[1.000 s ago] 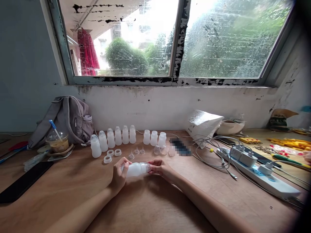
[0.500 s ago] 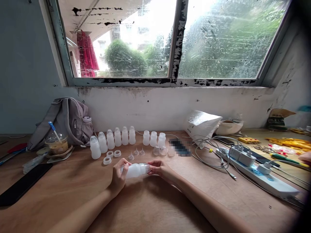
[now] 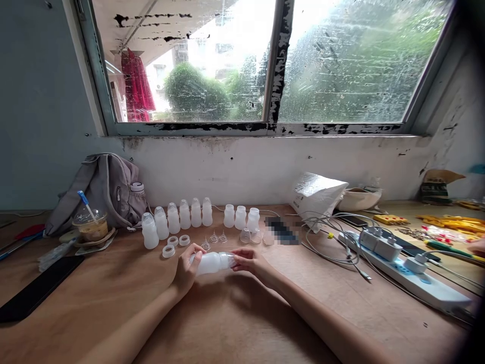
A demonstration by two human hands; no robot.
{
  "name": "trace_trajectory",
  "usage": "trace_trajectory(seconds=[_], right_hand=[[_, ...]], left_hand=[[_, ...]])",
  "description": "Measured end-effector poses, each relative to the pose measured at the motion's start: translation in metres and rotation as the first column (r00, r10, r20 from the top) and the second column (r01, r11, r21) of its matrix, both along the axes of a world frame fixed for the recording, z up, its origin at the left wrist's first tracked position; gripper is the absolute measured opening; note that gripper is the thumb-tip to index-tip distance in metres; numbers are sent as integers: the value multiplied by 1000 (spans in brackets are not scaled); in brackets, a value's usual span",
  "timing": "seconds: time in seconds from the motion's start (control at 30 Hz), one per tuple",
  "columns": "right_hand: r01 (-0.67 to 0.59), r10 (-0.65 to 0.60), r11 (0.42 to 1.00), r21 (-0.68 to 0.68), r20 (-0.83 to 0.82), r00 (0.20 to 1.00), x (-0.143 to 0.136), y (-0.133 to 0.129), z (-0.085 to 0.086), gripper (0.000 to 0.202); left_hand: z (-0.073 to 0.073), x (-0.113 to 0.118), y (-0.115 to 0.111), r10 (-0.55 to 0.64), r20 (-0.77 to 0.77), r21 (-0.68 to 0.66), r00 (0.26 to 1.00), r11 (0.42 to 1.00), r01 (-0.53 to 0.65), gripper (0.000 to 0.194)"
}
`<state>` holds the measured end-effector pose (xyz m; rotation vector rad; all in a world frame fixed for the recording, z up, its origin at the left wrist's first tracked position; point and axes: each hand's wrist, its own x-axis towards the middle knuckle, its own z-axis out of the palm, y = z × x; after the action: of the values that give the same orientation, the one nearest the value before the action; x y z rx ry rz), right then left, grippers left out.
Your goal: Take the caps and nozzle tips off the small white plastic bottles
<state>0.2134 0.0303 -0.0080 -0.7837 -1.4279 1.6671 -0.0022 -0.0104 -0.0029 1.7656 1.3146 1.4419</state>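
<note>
A frosted white baby bottle (image 3: 210,263) lies sideways between my hands, just above the table. My left hand (image 3: 187,270) is wrapped round its base end. At the other end, my right hand (image 3: 250,262) has its fingers closed on the clear cap (image 3: 229,260). Beyond them stands a row of capped bottles (image 3: 173,218), and right of it 3 bottles without caps (image 3: 240,218). White collar rings (image 3: 168,251) lie in front of the capped row. Clear nipples (image 3: 214,237) sit beside the rings, and clear caps (image 3: 245,235) rest before the uncapped bottles.
At the left are a grey backpack (image 3: 108,192), an iced drink cup (image 3: 90,226) and a black phone-like slab (image 3: 41,288). To the right, tangled cables (image 3: 333,237) run near a white power strip (image 3: 405,273). Another person's hand (image 3: 476,247) shows at the right edge.
The bottle and both hands have shifted very slightly upward in the picture. Both hands keep their hold, and the view has moved a little.
</note>
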Motion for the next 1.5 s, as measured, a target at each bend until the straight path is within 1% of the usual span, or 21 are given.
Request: trace_trajectory(seconds=[0.1,0.17,0.23,0.27,0.3,0.33,0.4,0.43,0.5,0.57,0.6,0.63,0.7,0.73,0.9,1.03,1.27,1.5], right_hand=[[25,-26,996,84,6,1000,1,4,8,33],[78,-86,983,168,39,996,4,10,19,36],[135,-168,951,279,97,981,6,20,33,37],[161,-217,924,347,128,968,7,25,42,37],[179,-266,888,423,156,951,7,32,51,36],[202,-325,839,506,167,931,7,38,61,35],[241,-451,722,649,178,875,4,53,78,32],[248,-511,667,703,189,839,1,62,85,30],[227,-605,574,787,220,766,-8,78,95,29],[178,-674,514,839,266,690,-19,95,100,30],[141,-697,502,853,303,650,-25,103,101,30],[100,-714,503,859,348,607,-31,111,102,30],[23,-724,528,849,436,534,-42,126,101,28],[-1,-722,543,840,467,510,-47,133,100,27],[-48,-712,588,808,545,443,-63,160,95,25],[-74,-707,613,787,588,393,-69,173,92,24],[-102,-697,629,771,617,364,-73,182,87,25],[-111,-707,606,788,598,378,-73,178,85,25]], left_hand=[[2,0,3,6,-31,-30,999,1000,-7,24],[0,-1,7,10,-56,-64,998,998,-14,25],[-4,-1,12,21,-79,-83,997,996,-28,30],[-6,-2,14,26,-93,-87,995,996,-34,33],[-9,-3,17,31,-112,-88,993,995,-41,34],[-12,-4,20,34,-137,-86,990,995,-46,35],[-17,-6,23,36,-208,-73,977,996,-52,36],[-19,-7,24,35,-251,-58,967,997,-51,36],[-21,-9,24,26,-355,-7,934,1000,-30,35],[-21,-9,21,20,-470,45,883,999,1,35],[-20,-9,20,19,-522,61,853,998,15,35],[-19,-9,18,20,-566,71,824,997,24,34],[-17,-8,14,28,-631,78,775,997,27,33],[-16,-7,13,34,-654,79,756,997,24,32],[-13,-7,11,63,-718,95,693,995,8,28],[-13,-8,12,92,-732,94,675,995,-34,28],[-13,-10,13,129,-737,105,663,992,-76,28],[-14,-10,13,139,-740,111,658,990,-85,27]])
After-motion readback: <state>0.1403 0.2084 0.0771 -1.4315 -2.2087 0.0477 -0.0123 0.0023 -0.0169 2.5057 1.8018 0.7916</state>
